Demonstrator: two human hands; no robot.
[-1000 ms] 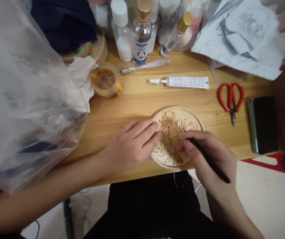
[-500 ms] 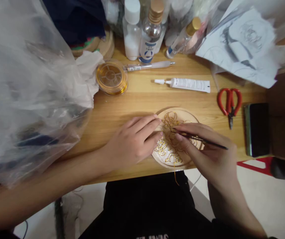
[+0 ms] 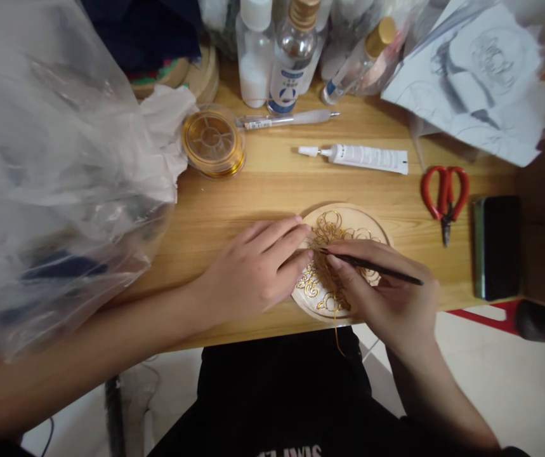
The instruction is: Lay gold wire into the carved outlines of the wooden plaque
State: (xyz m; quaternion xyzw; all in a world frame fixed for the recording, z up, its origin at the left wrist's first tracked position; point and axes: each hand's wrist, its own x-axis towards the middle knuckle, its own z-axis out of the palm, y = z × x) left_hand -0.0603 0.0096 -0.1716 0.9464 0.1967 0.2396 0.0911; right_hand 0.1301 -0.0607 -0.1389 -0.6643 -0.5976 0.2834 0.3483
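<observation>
A round wooden plaque point(image 3: 381, 231) lies at the table's front edge, with a curling gold wire design point(image 3: 330, 298) on its face. A loose end of gold wire point(image 3: 337, 336) hangs over the edge. My left hand point(image 3: 257, 266) lies flat, fingers stretched out, its fingertips on the plaque's left side. In my right hand point(image 3: 391, 285), dark slim tweezers point(image 3: 381, 270) are pinched between thumb and fingers. Their tips touch or hover over the middle of the design, close to my left fingertips; whether they grip wire I cannot tell. My right hand hides part of the plaque.
Behind the plaque lie a spool of gold wire point(image 3: 212, 141), a pen point(image 3: 291, 119) and a white tube point(image 3: 367, 157). Red-handled cutters point(image 3: 445, 197) and a phone point(image 3: 497, 247) lie right. Bottles point(image 3: 292, 63) stand at the back; a plastic bag point(image 3: 63, 190) fills the left.
My right hand and the tweezers have moved a little left, toward my left fingertips. The left hand stays in place on the plaque. The view has shifted slightly.
</observation>
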